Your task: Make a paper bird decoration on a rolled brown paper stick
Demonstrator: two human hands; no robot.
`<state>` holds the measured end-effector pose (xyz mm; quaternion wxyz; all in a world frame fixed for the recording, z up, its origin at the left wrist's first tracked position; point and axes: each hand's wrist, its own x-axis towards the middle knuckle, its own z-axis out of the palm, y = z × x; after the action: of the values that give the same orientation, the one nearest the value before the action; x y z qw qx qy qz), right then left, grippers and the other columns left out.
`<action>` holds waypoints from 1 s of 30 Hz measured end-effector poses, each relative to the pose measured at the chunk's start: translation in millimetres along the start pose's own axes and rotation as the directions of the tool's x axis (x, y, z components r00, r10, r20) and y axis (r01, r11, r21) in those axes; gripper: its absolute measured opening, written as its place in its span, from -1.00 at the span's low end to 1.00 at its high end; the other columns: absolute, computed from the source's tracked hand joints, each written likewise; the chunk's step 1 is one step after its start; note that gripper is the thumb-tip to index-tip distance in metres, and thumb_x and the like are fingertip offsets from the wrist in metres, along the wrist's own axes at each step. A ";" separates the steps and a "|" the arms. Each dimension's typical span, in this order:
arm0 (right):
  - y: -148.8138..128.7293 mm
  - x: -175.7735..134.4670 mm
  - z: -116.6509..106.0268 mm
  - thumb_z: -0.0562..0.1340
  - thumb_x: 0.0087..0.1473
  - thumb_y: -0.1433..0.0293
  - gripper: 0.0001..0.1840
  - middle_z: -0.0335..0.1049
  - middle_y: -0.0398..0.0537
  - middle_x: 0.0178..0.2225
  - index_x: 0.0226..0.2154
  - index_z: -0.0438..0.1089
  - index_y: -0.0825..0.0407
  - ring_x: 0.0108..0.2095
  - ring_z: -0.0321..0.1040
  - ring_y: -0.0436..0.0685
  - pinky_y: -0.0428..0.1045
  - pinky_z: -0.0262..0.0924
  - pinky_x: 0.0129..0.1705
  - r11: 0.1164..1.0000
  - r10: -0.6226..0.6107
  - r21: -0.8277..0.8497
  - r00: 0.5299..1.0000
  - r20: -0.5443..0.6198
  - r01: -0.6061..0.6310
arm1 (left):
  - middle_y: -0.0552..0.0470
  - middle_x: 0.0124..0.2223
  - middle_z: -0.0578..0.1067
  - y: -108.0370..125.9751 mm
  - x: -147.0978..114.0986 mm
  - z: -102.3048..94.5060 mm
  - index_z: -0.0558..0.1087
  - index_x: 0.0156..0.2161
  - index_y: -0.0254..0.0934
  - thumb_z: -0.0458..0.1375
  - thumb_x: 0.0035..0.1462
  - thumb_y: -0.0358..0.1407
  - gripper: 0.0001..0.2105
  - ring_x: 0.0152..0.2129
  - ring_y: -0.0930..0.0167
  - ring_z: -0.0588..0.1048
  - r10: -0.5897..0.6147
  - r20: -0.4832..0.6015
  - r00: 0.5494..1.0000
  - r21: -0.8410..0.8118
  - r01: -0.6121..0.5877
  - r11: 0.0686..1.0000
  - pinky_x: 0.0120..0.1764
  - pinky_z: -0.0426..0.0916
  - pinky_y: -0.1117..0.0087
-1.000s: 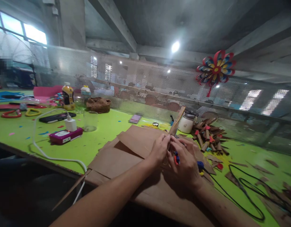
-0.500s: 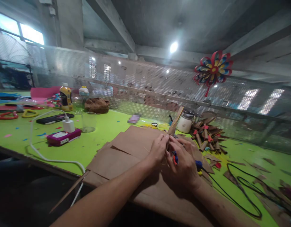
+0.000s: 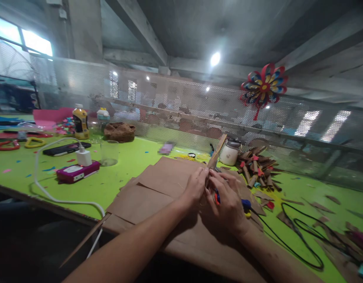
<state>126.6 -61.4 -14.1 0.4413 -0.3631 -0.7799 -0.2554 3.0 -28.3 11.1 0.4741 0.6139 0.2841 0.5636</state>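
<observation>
Close together over the brown paper sheets [image 3: 157, 177], my two hands meet around a narrow folded or rolled piece of brown paper [image 3: 218, 151], which points up and away from me. My left hand [image 3: 196, 185] is closed on its near part from the left. From the right, my right hand [image 3: 227, 196] pinches the same piece, its fingers touching the left fingertips. Something blue and red [image 3: 218, 197] shows beneath my right hand, mostly hidden. A blue handle-like part [image 3: 246, 203] with a black cable [image 3: 284, 239] lies just right of that hand.
Behind my hands stand a white jar [image 3: 229, 152] and a pile of small brown paper rolls [image 3: 259, 169]. Paper scraps litter the right side. Leftward are a clear cup [image 3: 109, 153], a purple box [image 3: 78, 171] with a white charger, a phone [image 3: 66, 148] and a yellow bottle [image 3: 80, 122].
The whole view has shifted very slightly to the left. Both hands keep their hold on the brown paper piece, with hardly any movement.
</observation>
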 end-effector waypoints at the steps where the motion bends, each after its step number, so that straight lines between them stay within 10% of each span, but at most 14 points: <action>1: -0.1 0.1 0.1 0.16 0.06 0.41 -0.52 0.24 0.12 0.10 0.07 0.18 0.08 0.05 0.16 0.30 0.29 0.07 0.04 1.000 0.001 -0.004 1.000 0.007 -0.001 | 0.11 -0.49 0.22 -1.5 1.0 -0.8 0.22 -0.46 -0.28 -0.07 0.15 -0.19 -0.77 -0.54 0.49 0.21 0.004 -0.007 1.000 0.005 -0.004 1.000 -0.41 0.20 0.45; 16: -2.1 4.1 -4.5 0.17 0.03 0.38 -0.47 0.14 0.13 0.12 0.07 0.13 0.07 0.10 0.04 0.32 0.32 -0.01 0.09 0.998 0.031 0.054 1.000 0.003 -0.031 | 0.03 -0.54 0.39 -28.4 9.1 -6.4 0.39 -0.41 -0.34 -0.02 0.04 -0.11 -0.69 -0.62 0.49 0.35 -0.234 0.065 0.970 -0.201 0.243 0.949 -0.55 0.22 0.51; 30: 1.4 7.6 -8.1 0.18 0.02 0.35 -0.33 0.19 0.16 0.04 0.17 -0.01 0.08 0.04 0.09 0.30 0.30 0.04 0.06 0.996 0.076 0.052 0.995 -0.064 -0.073 | -0.01 -0.54 0.43 -5.1 4.9 -3.4 0.35 -0.40 -0.36 0.01 -0.11 -0.28 -0.81 -0.67 0.49 0.36 -0.324 0.085 0.942 -0.302 0.335 0.893 -0.62 0.20 0.52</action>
<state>129.1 -63.7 -3.4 0.4847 -0.3724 -0.7569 -0.2311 1.7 -21.1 8.2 0.6583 0.4830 0.2836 0.5030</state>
